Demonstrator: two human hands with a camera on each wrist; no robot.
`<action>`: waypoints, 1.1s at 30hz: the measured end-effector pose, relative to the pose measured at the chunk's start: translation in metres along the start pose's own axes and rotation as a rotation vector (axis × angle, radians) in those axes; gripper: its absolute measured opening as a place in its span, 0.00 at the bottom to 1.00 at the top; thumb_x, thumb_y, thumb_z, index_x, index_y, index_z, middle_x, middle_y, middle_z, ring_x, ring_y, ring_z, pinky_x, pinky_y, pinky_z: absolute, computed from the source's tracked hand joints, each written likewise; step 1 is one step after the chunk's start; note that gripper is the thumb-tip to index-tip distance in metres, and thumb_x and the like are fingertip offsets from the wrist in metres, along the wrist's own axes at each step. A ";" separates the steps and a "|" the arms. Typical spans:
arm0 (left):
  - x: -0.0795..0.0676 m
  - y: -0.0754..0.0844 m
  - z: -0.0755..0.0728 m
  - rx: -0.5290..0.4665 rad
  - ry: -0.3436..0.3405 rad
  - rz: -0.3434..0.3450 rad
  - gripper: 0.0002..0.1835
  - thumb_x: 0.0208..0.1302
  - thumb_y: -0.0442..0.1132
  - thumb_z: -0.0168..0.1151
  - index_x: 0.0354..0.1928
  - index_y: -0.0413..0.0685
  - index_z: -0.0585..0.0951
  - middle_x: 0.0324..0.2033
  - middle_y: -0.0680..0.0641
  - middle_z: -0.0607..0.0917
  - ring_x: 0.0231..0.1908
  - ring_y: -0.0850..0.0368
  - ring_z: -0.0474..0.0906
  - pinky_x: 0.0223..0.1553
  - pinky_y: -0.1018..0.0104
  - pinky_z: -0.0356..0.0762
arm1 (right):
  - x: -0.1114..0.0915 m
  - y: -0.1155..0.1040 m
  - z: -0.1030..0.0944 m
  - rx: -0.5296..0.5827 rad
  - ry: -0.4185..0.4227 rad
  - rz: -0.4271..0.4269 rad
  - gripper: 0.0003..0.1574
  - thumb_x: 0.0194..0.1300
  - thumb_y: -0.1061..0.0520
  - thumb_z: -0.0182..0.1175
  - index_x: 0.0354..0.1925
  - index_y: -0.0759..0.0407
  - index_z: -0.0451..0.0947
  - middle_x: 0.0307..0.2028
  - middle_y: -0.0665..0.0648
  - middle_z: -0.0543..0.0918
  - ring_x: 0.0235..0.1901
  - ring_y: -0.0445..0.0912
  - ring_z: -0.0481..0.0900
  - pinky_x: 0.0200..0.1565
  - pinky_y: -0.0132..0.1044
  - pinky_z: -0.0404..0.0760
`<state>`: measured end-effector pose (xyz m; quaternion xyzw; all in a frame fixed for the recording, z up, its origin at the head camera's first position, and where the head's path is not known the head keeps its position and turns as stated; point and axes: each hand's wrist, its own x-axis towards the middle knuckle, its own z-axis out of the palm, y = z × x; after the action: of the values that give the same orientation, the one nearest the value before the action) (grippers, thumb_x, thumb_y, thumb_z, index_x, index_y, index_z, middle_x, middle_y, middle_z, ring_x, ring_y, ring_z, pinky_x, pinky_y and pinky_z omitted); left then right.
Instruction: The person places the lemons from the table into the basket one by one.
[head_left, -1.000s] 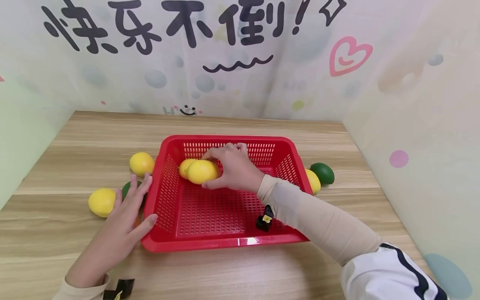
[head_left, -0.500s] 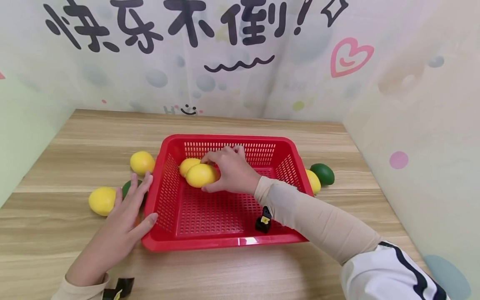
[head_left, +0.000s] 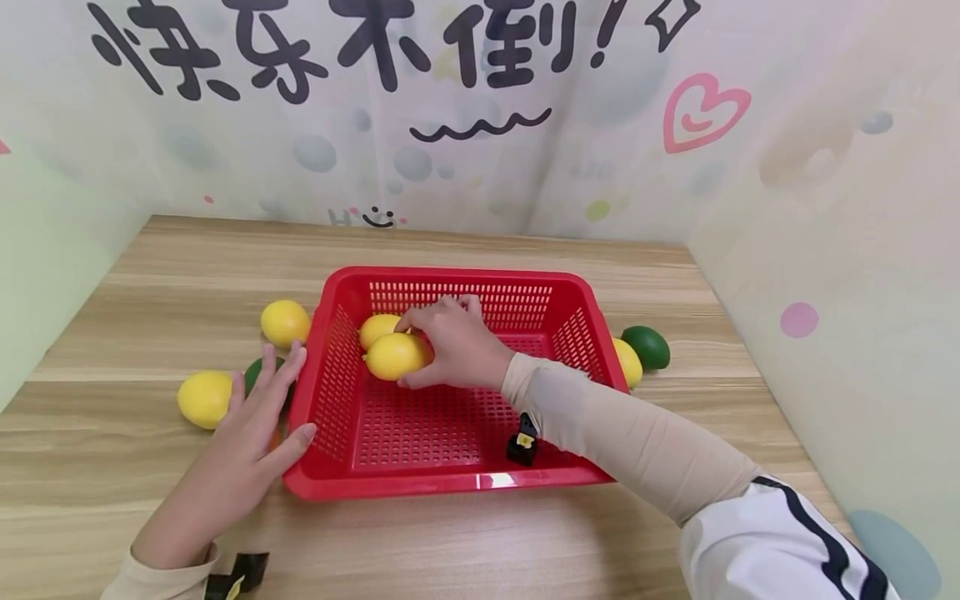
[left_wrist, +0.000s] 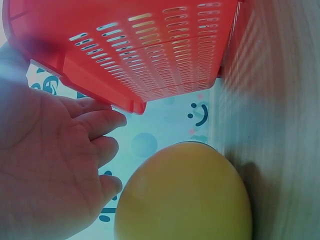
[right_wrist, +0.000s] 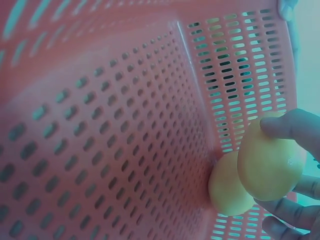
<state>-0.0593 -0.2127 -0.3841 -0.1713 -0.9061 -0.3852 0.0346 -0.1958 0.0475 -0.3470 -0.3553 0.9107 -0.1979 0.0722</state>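
Observation:
Inside the red plastic basket (head_left: 450, 486), my right hand (head_left: 461, 346) grips a yellow lemon (head_left: 395, 357) between thumb and fingers. A second lemon (head_left: 377, 328) lies behind it, against the basket's left end. The right wrist view shows the held lemon (right_wrist: 270, 162) overlapping the other lemon (right_wrist: 227, 187) near the slotted end wall. My left hand (head_left: 251, 433) rests along the basket's left rim with its fingers straight. In the left wrist view that hand (left_wrist: 55, 150) has its fingertips at the rim, and a large yellow fruit (left_wrist: 185, 200) sits close below.
Left of the basket lie two lemons, a near lemon (head_left: 204, 399) and a far lemon (head_left: 285, 323), plus a dark green fruit (head_left: 260, 375) partly behind my fingers. On the right, another lemon (head_left: 627, 363) and a green fruit (head_left: 647, 347) sit beside the basket on the wooden table (head_left: 480, 550).
My right hand has moved slightly left and toward me, bringing the held lemon lower in front of the other one. The left hand has stayed at the rim.

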 end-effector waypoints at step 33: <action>0.000 0.000 -0.001 0.005 -0.001 -0.008 0.46 0.73 0.42 0.60 0.84 0.50 0.45 0.81 0.37 0.50 0.79 0.34 0.31 0.75 0.41 0.17 | 0.005 0.002 0.013 -0.076 -0.066 0.003 0.35 0.55 0.35 0.76 0.56 0.50 0.84 0.37 0.43 0.85 0.45 0.45 0.71 0.51 0.48 0.56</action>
<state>-0.0595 -0.2128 -0.3834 -0.1678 -0.9079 -0.3828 0.0330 -0.1970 0.0411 -0.3592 -0.3629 0.9151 -0.1514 0.0892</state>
